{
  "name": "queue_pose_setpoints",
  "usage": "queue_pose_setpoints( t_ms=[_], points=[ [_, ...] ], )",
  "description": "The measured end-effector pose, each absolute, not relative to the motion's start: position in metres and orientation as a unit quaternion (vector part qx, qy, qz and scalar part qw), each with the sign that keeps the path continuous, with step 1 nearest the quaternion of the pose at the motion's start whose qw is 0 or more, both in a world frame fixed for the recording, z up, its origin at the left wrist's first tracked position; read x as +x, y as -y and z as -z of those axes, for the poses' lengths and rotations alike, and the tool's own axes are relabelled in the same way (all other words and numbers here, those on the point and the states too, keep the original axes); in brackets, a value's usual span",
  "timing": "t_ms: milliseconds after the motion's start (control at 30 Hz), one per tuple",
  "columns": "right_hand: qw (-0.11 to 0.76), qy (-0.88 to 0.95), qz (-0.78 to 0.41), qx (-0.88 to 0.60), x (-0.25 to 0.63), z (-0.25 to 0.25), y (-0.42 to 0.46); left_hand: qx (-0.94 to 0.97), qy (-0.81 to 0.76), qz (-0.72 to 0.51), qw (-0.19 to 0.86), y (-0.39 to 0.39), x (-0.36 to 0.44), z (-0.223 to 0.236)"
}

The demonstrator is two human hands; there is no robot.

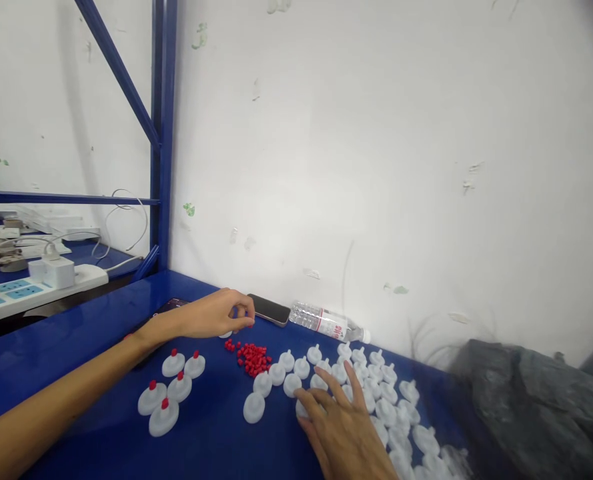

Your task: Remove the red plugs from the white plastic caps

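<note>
My left hand is raised above the blue table at the back, thumb and finger pinched together on a small red cap, of which only a bit shows. Below it lies a pile of small red caps. Lower right, my right hand reaches over the white spouted lids. Its thumb and index finger close around a white spouted lid, partly hidden by them, while the other fingers stretch forward over more lids. At the left stand several white lids with red caps on their spouts.
Against the wall lie a dark phone and a clear plastic bottle on its side. Another dark phone is partly behind my left forearm. A dark plastic bag sits at right. A blue post and power strip are at left.
</note>
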State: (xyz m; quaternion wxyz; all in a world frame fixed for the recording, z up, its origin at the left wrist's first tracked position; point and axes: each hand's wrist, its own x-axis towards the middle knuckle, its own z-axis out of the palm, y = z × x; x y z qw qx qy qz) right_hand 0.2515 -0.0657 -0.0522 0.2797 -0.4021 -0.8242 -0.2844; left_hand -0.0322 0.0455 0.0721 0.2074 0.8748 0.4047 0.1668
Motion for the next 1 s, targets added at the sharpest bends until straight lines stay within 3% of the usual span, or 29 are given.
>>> queue_pose_setpoints(
  t_ms=[333,633,1000],
  points=[
    [0.336,0.81,0.249,-0.41,0.24,0.025,0.079,0.864,-0.324,-0.31,0.227,-0.01,0.0,-0.058],
    [0.37,0.801,0.263,-0.391,0.232,0.015,0.083,0.904,-0.211,-0.318,0.195,0.023,0.022,-0.027],
    [0.377,0.795,0.27,-0.391,0.231,0.013,0.084,0.889,-0.255,-0.312,0.216,0.021,0.026,-0.008]
  ],
)
